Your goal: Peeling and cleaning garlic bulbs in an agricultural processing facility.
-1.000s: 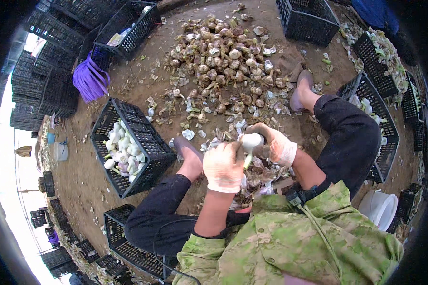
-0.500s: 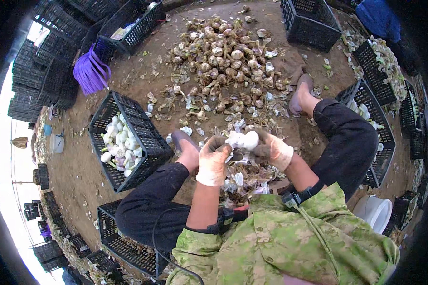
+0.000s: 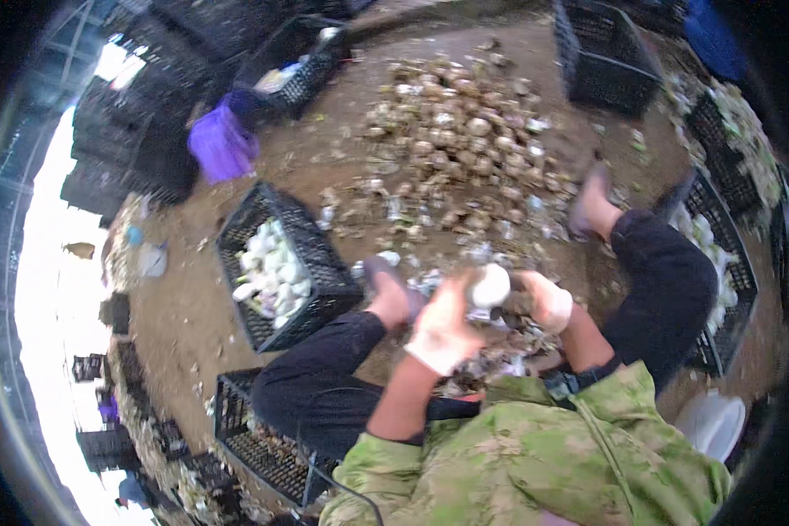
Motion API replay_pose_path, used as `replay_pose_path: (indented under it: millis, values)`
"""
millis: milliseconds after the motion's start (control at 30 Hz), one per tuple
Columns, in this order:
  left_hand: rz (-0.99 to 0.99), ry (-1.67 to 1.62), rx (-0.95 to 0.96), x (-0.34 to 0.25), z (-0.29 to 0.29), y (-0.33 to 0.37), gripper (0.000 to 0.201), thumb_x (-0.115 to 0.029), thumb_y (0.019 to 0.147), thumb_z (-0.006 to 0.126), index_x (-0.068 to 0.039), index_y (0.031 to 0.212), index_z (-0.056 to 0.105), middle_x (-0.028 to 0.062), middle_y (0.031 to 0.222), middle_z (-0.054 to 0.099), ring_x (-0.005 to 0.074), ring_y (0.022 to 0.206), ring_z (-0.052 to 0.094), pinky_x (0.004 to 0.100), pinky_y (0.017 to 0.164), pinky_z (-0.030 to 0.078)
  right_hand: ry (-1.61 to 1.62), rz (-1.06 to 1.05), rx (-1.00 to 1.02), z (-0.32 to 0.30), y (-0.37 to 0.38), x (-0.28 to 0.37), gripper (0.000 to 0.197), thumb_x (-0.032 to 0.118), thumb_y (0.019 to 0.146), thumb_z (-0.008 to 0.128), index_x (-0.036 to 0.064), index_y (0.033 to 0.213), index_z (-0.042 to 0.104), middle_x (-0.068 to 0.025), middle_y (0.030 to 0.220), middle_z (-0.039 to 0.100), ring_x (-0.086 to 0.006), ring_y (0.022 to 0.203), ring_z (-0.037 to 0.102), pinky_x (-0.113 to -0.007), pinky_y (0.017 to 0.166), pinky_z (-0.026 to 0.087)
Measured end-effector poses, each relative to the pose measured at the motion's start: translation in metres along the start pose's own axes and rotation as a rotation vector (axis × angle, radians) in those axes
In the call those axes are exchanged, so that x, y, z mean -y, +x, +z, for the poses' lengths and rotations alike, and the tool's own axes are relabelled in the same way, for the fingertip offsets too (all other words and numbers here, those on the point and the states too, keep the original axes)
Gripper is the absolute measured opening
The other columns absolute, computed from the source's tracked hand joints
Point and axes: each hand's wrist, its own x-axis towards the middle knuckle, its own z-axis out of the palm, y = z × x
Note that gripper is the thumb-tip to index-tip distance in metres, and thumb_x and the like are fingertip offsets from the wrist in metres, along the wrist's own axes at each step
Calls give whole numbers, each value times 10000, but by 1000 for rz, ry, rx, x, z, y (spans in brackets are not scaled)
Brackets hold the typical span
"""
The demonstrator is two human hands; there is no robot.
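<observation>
A peeled white garlic bulb [image 3: 491,286] is held in my left hand [image 3: 450,320], whose gloved fingers close around its left side. My right hand [image 3: 545,301], also in a pale glove with dark fingertips, is just right of the bulb. Its fingers are curled, and blur hides what is in them. Below both hands lies a litter of garlic skins and stalks [image 3: 500,359]. Beyond them spreads a large heap of unpeeled, dirt-brown garlic bulbs [image 3: 465,131] on the ground.
To the left stands a black crate [image 3: 320,254] of white garlic; another crate [image 3: 735,324] of it is beyond my right leg. A further crate [image 3: 263,456] sits by my left leg. Purple strips [image 3: 223,145] hang at a back-left crate. A white bucket [image 3: 713,427] is at lower right.
The view has swung, so the surroundings appear shifted right and blurred. My right hand has drawn off the bulb to its right; the loose skin at the bulb's left no longer shows.
</observation>
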Motion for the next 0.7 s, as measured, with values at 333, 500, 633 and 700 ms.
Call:
replay_pose_path:
  millis: [333, 500, 633, 700]
  values:
    - [-451, -1534, -774, 104, -122, 25, 586, -505, 862, 465, -49, 1229, 468, 157, 1194, 519, 316, 1095, 484, 477, 986, 352, 49, -132, -215, -22, -42, 73, 476, 211, 811, 584, 3, 1220, 461, -98, 1120, 578, -159, 974, 567, -295, 833, 468]
    - [-599, -1049, -622, 113, -61, 46, 449, -377, 822, 629, -105, 1161, 518, 69, 1040, 584, 221, 910, 552, 394, 759, 475, 23, -573, -482, -42, -173, 129, 573, 443, 839, 580, -40, 1141, 522, -105, 1010, 606, -159, 837, 603, -289, 755, 482]
    - [-613, -874, -363, 102, 4, 59, 346, -155, 811, 647, -125, 1131, 520, 33, 963, 569, 170, 802, 541, 362, 627, 491, 25, -622, -1013, -79, -299, 104, 482, 378, 853, 589, -23, 1115, 540, -110, 998, 607, -175, 834, 604, -310, 736, 490]
    - [-540, -868, -225, 87, 18, 64, 381, -142, 798, 654, -122, 1147, 503, 31, 1002, 562, 176, 825, 543, 355, 631, 488, 70, -495, -1128, -116, -335, 78, 432, 332, 856, 600, 2, 1130, 551, -81, 975, 610, -157, 878, 596, -302, 753, 481]
